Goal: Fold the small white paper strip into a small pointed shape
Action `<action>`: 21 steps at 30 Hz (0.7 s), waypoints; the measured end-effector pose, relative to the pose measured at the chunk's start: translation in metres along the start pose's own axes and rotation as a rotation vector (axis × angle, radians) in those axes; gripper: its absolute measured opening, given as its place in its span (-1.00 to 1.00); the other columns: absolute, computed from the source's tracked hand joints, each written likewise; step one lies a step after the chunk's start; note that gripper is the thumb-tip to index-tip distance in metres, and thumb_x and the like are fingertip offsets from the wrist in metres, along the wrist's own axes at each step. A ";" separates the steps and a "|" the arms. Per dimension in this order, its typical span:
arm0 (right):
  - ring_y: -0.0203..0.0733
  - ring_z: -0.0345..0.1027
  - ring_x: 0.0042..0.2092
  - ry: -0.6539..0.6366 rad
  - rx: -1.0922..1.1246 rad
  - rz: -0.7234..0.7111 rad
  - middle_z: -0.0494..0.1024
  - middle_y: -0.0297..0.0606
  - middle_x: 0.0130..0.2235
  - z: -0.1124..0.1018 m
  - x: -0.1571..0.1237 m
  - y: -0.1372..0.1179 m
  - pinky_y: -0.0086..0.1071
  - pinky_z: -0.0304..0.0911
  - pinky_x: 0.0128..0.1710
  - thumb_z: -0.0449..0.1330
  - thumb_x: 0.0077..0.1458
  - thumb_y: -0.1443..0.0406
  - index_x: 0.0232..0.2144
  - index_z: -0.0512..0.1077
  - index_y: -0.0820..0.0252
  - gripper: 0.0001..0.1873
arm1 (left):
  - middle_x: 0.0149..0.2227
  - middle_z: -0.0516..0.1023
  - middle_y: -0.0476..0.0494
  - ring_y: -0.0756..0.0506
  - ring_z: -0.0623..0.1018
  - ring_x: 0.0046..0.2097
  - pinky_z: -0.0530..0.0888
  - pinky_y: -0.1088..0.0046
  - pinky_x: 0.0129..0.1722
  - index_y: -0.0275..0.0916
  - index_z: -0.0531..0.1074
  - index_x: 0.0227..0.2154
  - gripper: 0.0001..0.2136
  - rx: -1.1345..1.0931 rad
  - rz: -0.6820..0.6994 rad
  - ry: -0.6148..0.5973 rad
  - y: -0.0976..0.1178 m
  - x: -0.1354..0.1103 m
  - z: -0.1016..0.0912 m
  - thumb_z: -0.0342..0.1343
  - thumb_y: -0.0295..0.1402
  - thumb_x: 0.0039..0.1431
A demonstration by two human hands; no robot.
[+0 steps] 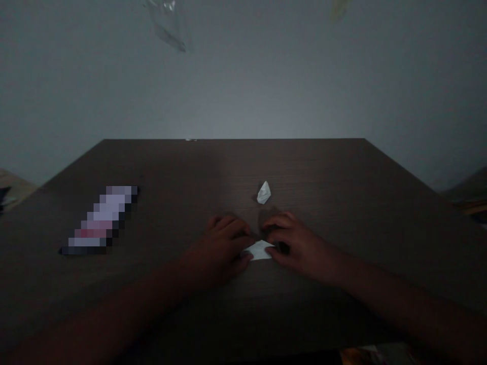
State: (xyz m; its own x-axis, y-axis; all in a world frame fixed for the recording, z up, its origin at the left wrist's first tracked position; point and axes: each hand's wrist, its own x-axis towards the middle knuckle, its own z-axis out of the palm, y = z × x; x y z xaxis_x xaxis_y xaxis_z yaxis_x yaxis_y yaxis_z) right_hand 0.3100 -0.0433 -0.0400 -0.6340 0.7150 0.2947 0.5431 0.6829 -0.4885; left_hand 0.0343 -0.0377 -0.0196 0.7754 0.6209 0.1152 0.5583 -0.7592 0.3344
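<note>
Left hand [224, 243] and right hand [300, 248] pinch a paper [259, 250] on the tabletop [342, 177], each grip closed on an end, folding apparently midway; a finished-looking piece [264, 193] lies just beyond the paper.

Dark wooden table [342, 172], back edge against a grey wall [266, 91]. Small white paper scrap [264, 193] near the table's centre. Long flat object [101, 220], blurred out, lies diagonally toward the left edge. Clear plastic scrap [167, 25] high on the wall.
</note>
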 end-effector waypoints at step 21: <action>0.01 0.53 0.04 -0.036 0.022 -0.061 0.69 -0.14 -0.02 -0.006 0.004 0.001 -0.02 0.38 0.18 0.35 0.44 0.35 -0.05 0.65 0.13 -0.91 | 0.09 0.63 -0.15 -0.25 0.55 0.17 0.36 0.11 0.21 -0.20 0.55 -0.13 -0.86 0.000 0.018 0.027 -0.004 0.003 0.005 0.11 -0.53 0.51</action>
State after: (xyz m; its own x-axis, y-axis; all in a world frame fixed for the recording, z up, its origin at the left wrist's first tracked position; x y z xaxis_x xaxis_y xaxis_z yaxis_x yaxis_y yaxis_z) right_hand 0.3112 -0.0388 -0.0348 -0.6852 0.6660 0.2949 0.4911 0.7214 -0.4883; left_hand 0.0358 -0.0341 -0.0251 0.7771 0.6122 0.1459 0.5445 -0.7703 0.3319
